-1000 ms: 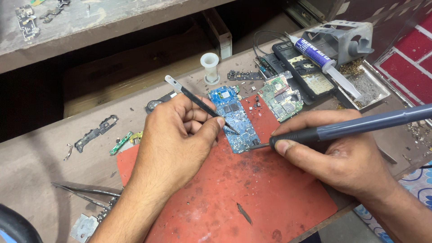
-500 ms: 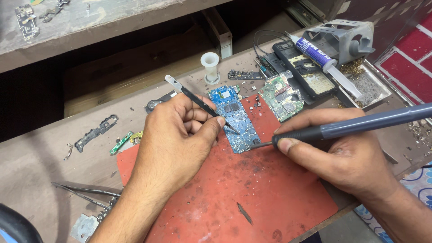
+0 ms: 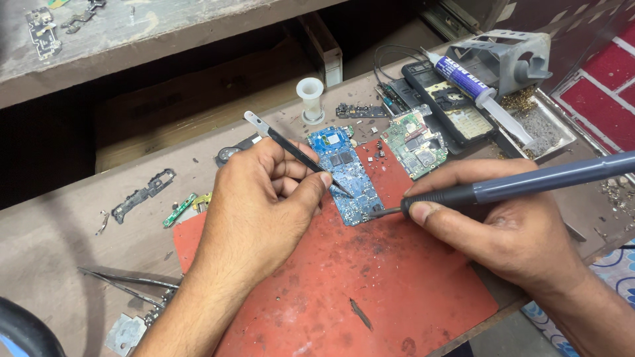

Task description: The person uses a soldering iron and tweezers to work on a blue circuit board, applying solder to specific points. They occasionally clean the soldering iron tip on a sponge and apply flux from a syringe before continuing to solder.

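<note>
A blue circuit board (image 3: 347, 173) lies on a red work mat (image 3: 370, 291). My left hand (image 3: 261, 211) grips black tweezers (image 3: 291, 151), whose tips rest on the board's middle. My right hand (image 3: 509, 228) holds a grey soldering iron (image 3: 529, 184) like a pen, its tip touching the board's lower right edge.
A green circuit board (image 3: 415, 142) and a black phone frame (image 3: 450, 109) lie behind the blue one. A glue tube (image 3: 476, 92) rests over a metal tray (image 3: 549, 122) by a grey stand (image 3: 509, 56). A white spool (image 3: 309, 99), loose parts (image 3: 142, 193) and spare tweezers (image 3: 126, 281) lie on the bench.
Both hands stay almost still. The iron's tip has shifted slightly along the board's lower right edge.
</note>
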